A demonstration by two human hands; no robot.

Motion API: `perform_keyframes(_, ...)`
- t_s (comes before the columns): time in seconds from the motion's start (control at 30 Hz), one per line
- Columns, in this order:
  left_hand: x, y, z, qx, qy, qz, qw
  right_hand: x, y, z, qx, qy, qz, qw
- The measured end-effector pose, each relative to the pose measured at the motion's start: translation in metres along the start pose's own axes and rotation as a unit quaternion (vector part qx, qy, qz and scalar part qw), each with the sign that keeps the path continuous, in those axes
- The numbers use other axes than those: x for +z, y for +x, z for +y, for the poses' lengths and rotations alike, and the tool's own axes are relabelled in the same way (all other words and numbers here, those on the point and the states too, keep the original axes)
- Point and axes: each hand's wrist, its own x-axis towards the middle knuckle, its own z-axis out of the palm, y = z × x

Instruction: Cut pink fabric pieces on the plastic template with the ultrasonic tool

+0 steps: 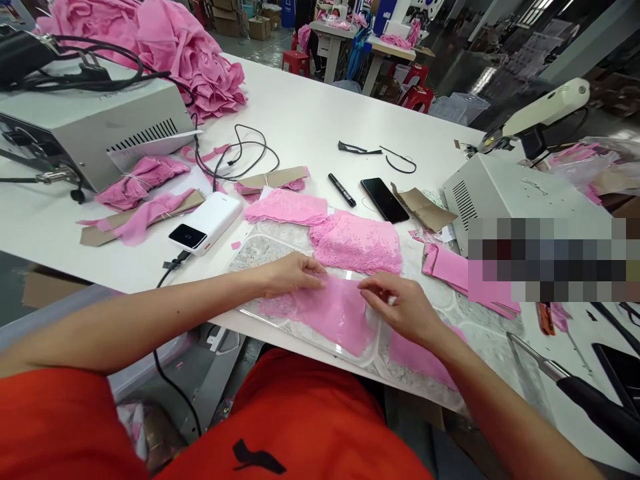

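A flat piece of pink lace fabric point(340, 313) lies on a clear plastic sheet point(280, 327) at the table's near edge. My left hand point(293, 273) rests on the fabric's upper left edge, fingers together and pressing it down. My right hand point(400, 307) pinches the fabric's upper right edge between thumb and fingers. Just beyond my hands lie two more pink lace pieces point(357, 243), one beside the other. Another pink piece point(415, 357) shows under my right wrist.
A white power bank point(207, 223) with a cable, a black marker point(342, 190) and a black phone point(385, 200) lie behind the lace. Grey machine boxes stand left point(85, 127) and right point(505, 190). A heap of pink fabric point(165, 47) sits far left. Scissors point(575, 387) lie at right.
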Motion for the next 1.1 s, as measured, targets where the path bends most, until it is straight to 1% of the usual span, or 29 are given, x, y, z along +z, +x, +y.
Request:
perform_keyframes(0.03,0.0,-0.001,0.0,0.018,0.034,0.004,0.999,-0.003,-0.011,0.003,0.054,-0.016,-0.027,0.998)
perform_keyframes(0.1,0.0,-0.004,0.0,0.05,0.095,0.002,0.994,-0.005,-0.029,0.007,0.12,-0.05,-0.081,0.988)
perform_keyframes(0.17,0.0,-0.008,0.0,0.081,0.147,0.0,0.986,-0.002,-0.042,0.008,0.139,-0.074,-0.109,0.981)
perform_keyframes(0.23,0.0,-0.012,-0.001,0.105,0.186,0.012,0.977,-0.001,-0.046,0.006,0.133,-0.073,-0.119,0.981)
perform_keyframes(0.33,0.001,-0.021,-0.007,0.119,0.213,0.039,0.969,-0.008,-0.042,0.004,0.137,-0.017,-0.115,0.984)
perform_keyframes(0.43,0.003,-0.03,-0.016,0.125,0.218,0.072,0.965,-0.017,-0.033,0.001,0.184,0.043,-0.103,0.977)
perform_keyframes(0.5,0.005,-0.034,-0.021,0.137,0.221,0.094,0.961,-0.016,-0.029,-0.001,0.207,0.033,-0.11,0.972)
perform_keyframes(0.53,0.006,-0.036,-0.022,0.147,0.224,0.102,0.958,-0.013,-0.028,-0.002,0.205,0.015,-0.118,0.972)
perform_keyframes(0.67,0.01,-0.039,-0.025,0.187,0.234,0.109,0.948,0.005,-0.028,0.0,0.17,-0.053,-0.145,0.973)
perform_keyframes(0.73,0.011,-0.04,-0.026,0.191,0.244,0.112,0.944,0.006,-0.029,0.001,0.164,-0.052,-0.145,0.974)
perform_keyframes(0.87,0.008,-0.041,-0.03,0.209,0.28,0.134,0.928,-0.012,-0.028,0.0,0.179,0.016,-0.138,0.974)
perform_keyframes(0.97,0.005,-0.04,-0.034,0.214,0.287,0.149,0.922,-0.022,-0.018,-0.003,0.215,0.107,-0.113,0.964)
perform_keyframes(1.03,0.004,-0.039,-0.035,0.217,0.292,0.163,0.917,-0.019,-0.008,-0.002,0.246,0.155,-0.092,0.952)
perform_keyframes(1.1,0.002,-0.039,-0.037,0.221,0.303,0.181,0.909,-0.01,0.003,0.001,0.275,0.158,-0.072,0.946)
